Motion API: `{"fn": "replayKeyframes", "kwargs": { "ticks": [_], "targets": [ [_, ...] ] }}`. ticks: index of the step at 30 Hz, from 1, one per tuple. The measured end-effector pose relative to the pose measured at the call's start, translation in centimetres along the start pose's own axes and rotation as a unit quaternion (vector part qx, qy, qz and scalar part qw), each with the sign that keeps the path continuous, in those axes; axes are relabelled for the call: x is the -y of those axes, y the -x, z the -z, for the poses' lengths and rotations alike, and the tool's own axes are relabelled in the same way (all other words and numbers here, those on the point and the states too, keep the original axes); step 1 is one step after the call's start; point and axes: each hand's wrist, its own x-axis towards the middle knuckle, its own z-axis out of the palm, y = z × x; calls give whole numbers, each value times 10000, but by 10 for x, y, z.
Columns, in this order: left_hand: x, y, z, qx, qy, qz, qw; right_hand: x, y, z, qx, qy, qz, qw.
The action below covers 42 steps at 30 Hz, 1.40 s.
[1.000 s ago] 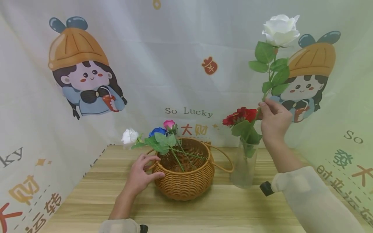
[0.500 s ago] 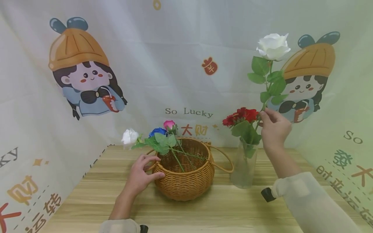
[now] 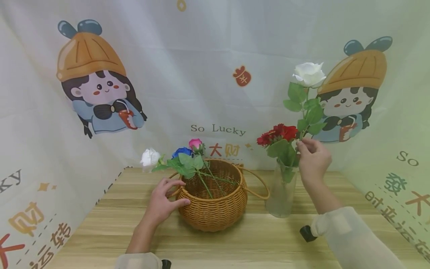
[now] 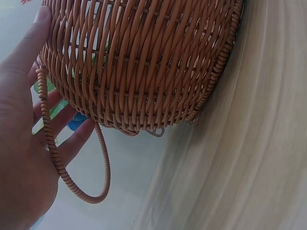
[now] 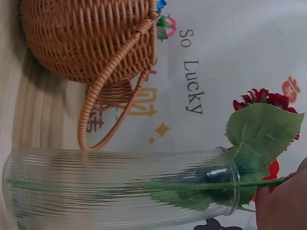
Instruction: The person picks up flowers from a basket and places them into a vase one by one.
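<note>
A white artificial rose (image 3: 309, 74) rises above my right hand (image 3: 314, 161), which pinches its green stem (image 5: 261, 182) between thumb and fingers. That stem runs down inside a clear ribbed vase (image 3: 280, 201), as the right wrist view shows. Red flowers (image 3: 279, 134) with broad green leaves stand in the same vase, close to the hand. My left hand (image 3: 164, 200) holds the left side of a brown wicker basket (image 3: 212, 215), thumb and fingers spread about the rim. In the left wrist view the basket's looped handle (image 4: 72, 184) passes in front of the fingers.
A white rose (image 3: 149, 158), a blue rose (image 3: 181, 152) and a pink rose (image 3: 195, 144) lean out of the basket's left and back rim. The right basket handle (image 3: 260, 185) reaches toward the vase. Behind the wooden table (image 3: 235, 248) hangs a printed cloth (image 3: 168, 74).
My right hand has moved down and slightly left with the white rose, lowering its stem into the vase. The left hand and basket have stayed in place.
</note>
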Motion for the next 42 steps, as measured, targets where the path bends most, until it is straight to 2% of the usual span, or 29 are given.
{"fn": "replayKeyframes", "kwargs": {
  "ticks": [9,18,30,35,42],
  "targets": [
    [-1,-1,0,8,75,36,10000,-13,5,1,-105,564,236,9981],
    [-2,0,0,11,5,137,9999,-17,12,3,-253,844,348,9955],
    [0,0,-1,-7,60,101,9999,-25,25,7,-99,756,425,9962],
    [0,0,-1,-1,111,99,9999,-27,31,5,-60,817,478,9955],
    [1,0,0,-15,87,106,9999,-28,42,1,144,641,517,9965]
  ]
}}
